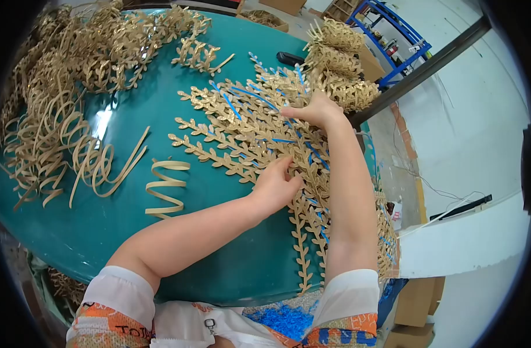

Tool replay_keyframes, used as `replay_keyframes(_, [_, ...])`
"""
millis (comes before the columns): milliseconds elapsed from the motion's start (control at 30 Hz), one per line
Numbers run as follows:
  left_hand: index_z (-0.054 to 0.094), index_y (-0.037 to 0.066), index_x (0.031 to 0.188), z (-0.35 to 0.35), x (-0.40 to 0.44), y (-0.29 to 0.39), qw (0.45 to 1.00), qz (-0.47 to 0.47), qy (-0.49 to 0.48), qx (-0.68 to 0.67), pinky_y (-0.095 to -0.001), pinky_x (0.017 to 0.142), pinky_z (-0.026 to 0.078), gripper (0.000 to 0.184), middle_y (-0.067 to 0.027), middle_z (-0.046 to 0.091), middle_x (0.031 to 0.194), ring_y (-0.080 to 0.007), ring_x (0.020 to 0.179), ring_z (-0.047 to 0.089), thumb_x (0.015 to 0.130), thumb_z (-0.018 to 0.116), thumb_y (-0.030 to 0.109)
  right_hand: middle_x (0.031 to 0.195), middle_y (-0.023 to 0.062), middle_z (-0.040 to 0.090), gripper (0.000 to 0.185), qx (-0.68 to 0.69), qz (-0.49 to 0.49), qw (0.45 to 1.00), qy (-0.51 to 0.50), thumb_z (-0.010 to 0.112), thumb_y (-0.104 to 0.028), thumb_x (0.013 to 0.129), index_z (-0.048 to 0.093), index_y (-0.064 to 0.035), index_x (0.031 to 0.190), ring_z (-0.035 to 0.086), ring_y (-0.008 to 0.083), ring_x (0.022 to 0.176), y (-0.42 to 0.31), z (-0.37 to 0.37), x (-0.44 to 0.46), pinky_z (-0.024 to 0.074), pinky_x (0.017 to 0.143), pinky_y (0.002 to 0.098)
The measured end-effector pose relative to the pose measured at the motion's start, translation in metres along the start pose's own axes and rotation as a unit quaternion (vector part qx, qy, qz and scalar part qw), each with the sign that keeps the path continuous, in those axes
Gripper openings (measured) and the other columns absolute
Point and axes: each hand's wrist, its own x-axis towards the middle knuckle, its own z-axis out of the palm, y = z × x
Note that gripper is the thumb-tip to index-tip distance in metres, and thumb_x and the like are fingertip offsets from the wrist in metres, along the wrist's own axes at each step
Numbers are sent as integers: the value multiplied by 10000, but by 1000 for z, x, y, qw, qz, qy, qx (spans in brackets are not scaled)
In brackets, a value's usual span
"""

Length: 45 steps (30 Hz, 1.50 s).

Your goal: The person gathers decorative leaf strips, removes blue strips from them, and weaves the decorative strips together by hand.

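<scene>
A wide heap of gold glittery leaf-shaped trim strips (219,153), with blue slivers among them, lies fanned out on the green table (230,226). My left hand (277,184) is at the heap's near side, fingers curled and thumb bent in against a leaf strip. Farther up, my right hand (316,111) rests on the heap's far right part, its thumb stretched out away from the fingers. Some of its fingertips are hidden behind the hand. Just beyond it are bundled rolls of gold trim (341,64).
Tangled gold leaf trim (109,46) and curled plain strips (56,139) cover the table's left side. A single coiled strip (167,188) lies near my left forearm. A dark object (290,58) sits at the far edge. A dark post (428,69) rises at right, before a blue rack (393,29).
</scene>
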Motion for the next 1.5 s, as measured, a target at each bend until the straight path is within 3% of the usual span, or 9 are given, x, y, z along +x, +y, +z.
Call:
replay_keyframes(167, [391,-29,1203,-6,-2,-4,978,137,41,152,-295,792,440,535,-133,342,1266,-199,932,515,750,574,189,1226,226,414,1172,-144,41,975,163,717,-608,423,250,37,1283,343,304,1199,-16,34,10,285,966,428])
replay_keyframes(333, [386,-26,1209,-9,-1,-4,987,118,23,108,-300,800,438,542,-135,341,1267,-193,935,510,746,575,183,1101,134,545,663,-183,77,979,52,687,-318,567,493,-6,1119,410,296,1146,-38,9,2,328,928,428])
replay_keyframes(633, [397,-3,1211,-9,-3,0,992,97,16,83,-293,767,453,524,-121,345,1261,-186,917,514,747,572,163,1022,155,583,750,-145,62,954,253,728,-314,516,465,2,1144,574,251,937,-1,22,21,449,810,325])
replay_keyframes(700, [403,1,1208,-9,-4,3,994,88,34,50,-287,745,461,514,-126,429,1168,-170,859,526,746,571,151,958,150,604,575,-115,77,978,157,697,-283,534,553,-22,1025,586,260,897,-2,0,12,459,781,332])
replay_keyframes(833, [458,3,1168,-12,1,4,985,136,91,46,-252,592,463,454,-103,535,927,-132,754,533,749,569,136,862,145,626,365,-3,10,963,269,633,-238,567,635,-62,887,603,257,822,8,-25,-18,469,727,337])
replay_keyframes(900, [492,4,1123,-14,0,11,993,97,66,13,-312,717,452,403,-158,506,1045,-209,795,547,764,544,179,768,137,627,327,103,-20,959,263,619,-244,582,625,-58,851,605,223,728,19,-44,-39,457,650,315])
replay_keyframes(1067, [562,13,932,-18,-8,31,979,100,117,-133,-241,581,419,253,-41,552,753,-105,637,508,770,595,205,702,61,604,274,322,-124,880,328,634,-163,618,607,-20,850,551,100,620,42,-72,-93,438,578,251])
replay_keyframes(1400, [463,80,541,-31,-46,23,995,4,-14,-102,-225,580,399,355,-7,498,577,-80,608,492,700,692,300,731,16,596,247,326,-166,872,324,633,-125,655,601,-14,874,524,84,622,38,-84,-135,418,583,233])
replay_keyframes(1500, [407,76,1048,-43,-28,46,998,39,27,-35,-320,715,421,453,-50,548,859,-131,787,524,750,636,327,731,24,593,247,363,-172,866,297,630,-107,663,594,-9,886,523,87,622,33,-83,-140,419,578,228])
